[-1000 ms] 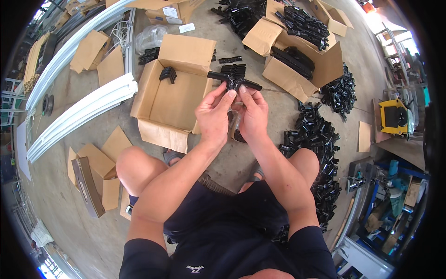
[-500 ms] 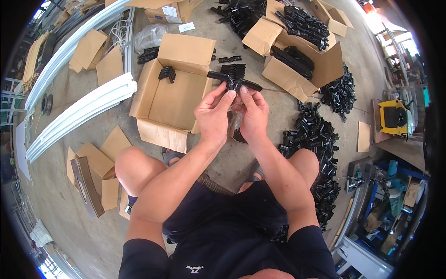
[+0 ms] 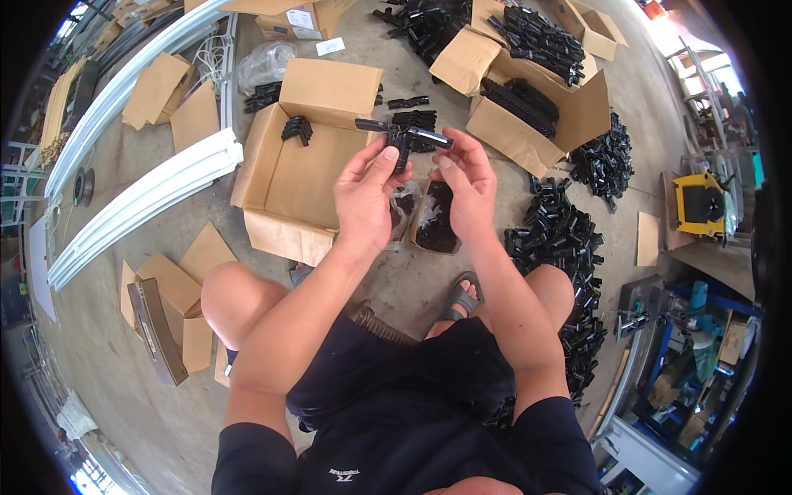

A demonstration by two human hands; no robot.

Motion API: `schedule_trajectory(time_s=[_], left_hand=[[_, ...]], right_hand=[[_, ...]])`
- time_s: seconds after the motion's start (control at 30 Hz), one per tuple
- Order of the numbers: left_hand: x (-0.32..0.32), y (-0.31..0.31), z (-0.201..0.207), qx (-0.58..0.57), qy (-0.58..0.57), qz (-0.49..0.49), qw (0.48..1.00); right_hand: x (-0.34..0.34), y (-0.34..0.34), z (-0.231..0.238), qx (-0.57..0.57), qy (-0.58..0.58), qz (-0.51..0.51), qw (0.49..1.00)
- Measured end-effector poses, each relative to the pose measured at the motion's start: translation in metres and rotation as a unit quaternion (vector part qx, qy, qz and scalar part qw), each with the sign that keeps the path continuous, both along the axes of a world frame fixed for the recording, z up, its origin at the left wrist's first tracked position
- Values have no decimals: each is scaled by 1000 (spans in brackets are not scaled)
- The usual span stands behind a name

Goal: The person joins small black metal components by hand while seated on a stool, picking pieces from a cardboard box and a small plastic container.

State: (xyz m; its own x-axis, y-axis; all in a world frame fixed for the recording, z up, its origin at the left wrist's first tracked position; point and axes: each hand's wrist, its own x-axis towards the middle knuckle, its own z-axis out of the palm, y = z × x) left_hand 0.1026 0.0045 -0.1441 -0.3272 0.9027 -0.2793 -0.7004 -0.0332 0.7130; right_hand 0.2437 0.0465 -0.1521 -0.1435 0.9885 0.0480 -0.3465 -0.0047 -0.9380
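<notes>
My left hand (image 3: 366, 183) pinches a black three-armed connector (image 3: 402, 142) between thumb and fingers, with two arms spread sideways and one pointing down. Beside the connector's right end is my right hand (image 3: 470, 186), thumb and fingers apart; whether a fingertip touches that end I cannot tell. Just beyond the connector, a row of similar black parts (image 3: 425, 118) lies on the floor, partly hidden. To the left stands an open cardboard box (image 3: 285, 186) with a few black parts (image 3: 297, 129) in its far left corner. Below my hands sits a small open box (image 3: 436, 223) with dark contents.
A long heap of black connectors (image 3: 561, 247) lies on the right by my knee. Another open carton (image 3: 516, 144), filled with black parts, stands at the far right. White metal profiles (image 3: 148, 202) stretch along the left. Flattened cardboard (image 3: 177, 293) lies near my left knee.
My right hand has come off the connector's middle and moved right, its fingers spreading. My left hand keeps the connector, which has turned slightly and shifted left. The small box is more visible.
</notes>
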Motion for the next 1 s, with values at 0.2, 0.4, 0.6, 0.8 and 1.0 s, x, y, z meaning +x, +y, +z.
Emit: schedule_trajectory(time_s=[0.2,0.4,0.6,0.8,1.0], left_hand=[[-13,-7,4,-36,33,-133,990],[-14,-11,1,-30,466,-207,860],[-12,-16,-10,-3,647,-224,729],[-14,-14,-11,0,295,-253,921],[-15,-16,-11,47,247,-267,930]], right_hand=[[22,4,9,284,-257,-24,923],[21,-3,11,393,-399,-27,828],[20,-8,8,411,-385,16,826],[36,0,23,107,-274,134,946],[41,-1,22,108,-270,165,942]])
